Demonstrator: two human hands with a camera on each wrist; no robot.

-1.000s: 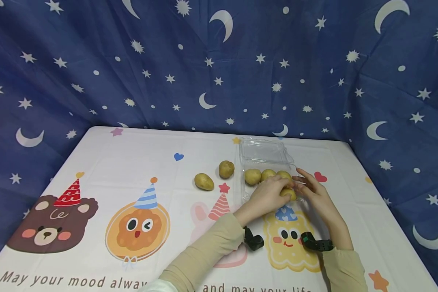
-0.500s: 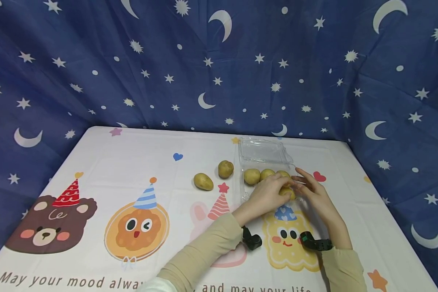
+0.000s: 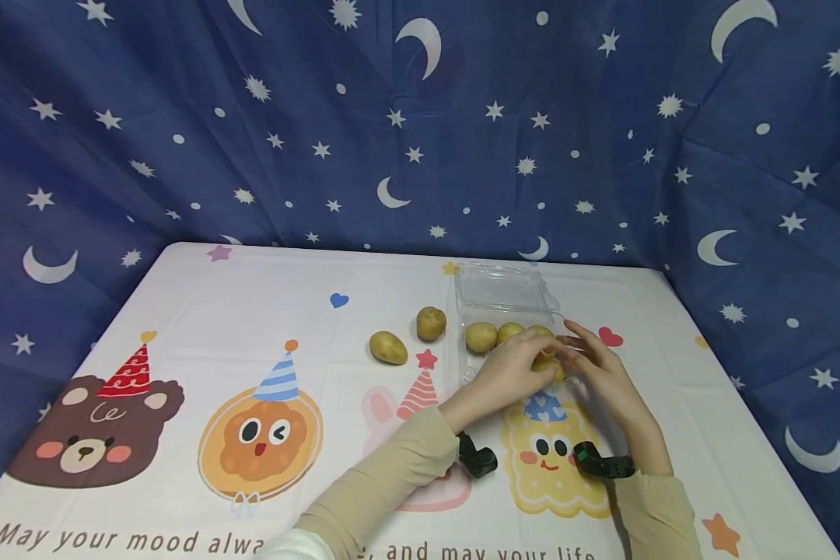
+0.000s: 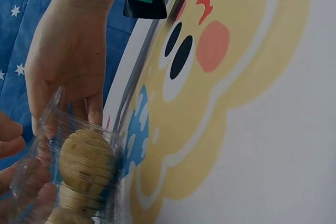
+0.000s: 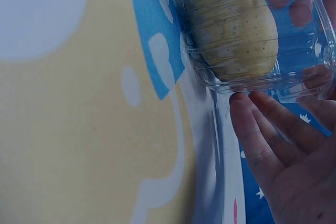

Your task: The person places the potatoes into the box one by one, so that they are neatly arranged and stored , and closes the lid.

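A person's left hand arches over a potato inside a clear plastic clamshell; whether it grips cannot be told. The right hand, fingers extended, meets the clamshell's right side. Two loose potatoes lie beyond the left hand, leftward. Uneven pushing could skid the lightweight box or roll potatoes.

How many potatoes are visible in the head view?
6: two potatoes left of the clear box, three in its far row, one nearer, by the left hand; others may be hidden.
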